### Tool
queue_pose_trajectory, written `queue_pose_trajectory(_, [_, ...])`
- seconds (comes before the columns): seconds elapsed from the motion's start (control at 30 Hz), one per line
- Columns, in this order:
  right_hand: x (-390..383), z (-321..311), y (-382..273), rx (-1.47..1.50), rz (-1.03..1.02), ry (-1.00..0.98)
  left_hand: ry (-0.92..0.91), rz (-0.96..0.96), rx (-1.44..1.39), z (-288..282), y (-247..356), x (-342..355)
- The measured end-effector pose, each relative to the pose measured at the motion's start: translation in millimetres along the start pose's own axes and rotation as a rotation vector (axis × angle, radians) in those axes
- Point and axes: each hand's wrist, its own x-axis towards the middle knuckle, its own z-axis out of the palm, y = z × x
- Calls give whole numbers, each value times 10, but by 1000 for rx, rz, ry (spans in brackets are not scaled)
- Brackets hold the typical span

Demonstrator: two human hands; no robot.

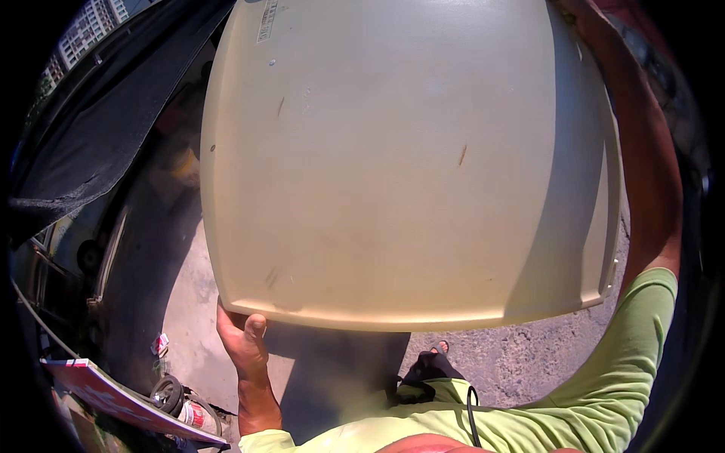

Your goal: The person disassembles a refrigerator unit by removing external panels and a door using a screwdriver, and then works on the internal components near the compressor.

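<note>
A large cream-coloured panel (393,174) with a raised rim and slightly bowed sides fills the middle of the view. A label with small print is near its far left corner, and a few brown scuffs mark its face. At the near left corner my left hand (245,340) grips the rim, thumb against the near edge and the other fingers mostly hidden beneath. My right arm reaches along the right side, and my right hand (580,13) is closed on the far right edge, partly cut off by the top of the picture.
Dark cloth (98,143) hangs at the left. A red and white board (121,396) is at the lower left, beside a small wheel (168,394) and a white and red container (195,415). Rough concrete ground (513,366) shows below the panel. Tall buildings (87,30) stand far left.
</note>
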Motion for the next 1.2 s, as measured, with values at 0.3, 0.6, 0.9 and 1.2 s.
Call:
queue_pose_trajectory(0.3, [1504, -110, -247, -194, -16, 31, 159, 290, 297, 540, -134, 1028])
queue_pose_trajectory(0.6, [916, -32, -52, -54, -255, -305, 288, 439, 430, 1075, 117, 1866])
queue_pose_trajectory(0.9, [-240, -574, 179, -482, -379, -72, 115, 495, 240, 1642, -61, 2669])
queue_pose_trajectory(1.2, [216, -398, 806, -380, -354, -110, 180, 522, 358, 1439, 105, 3346])
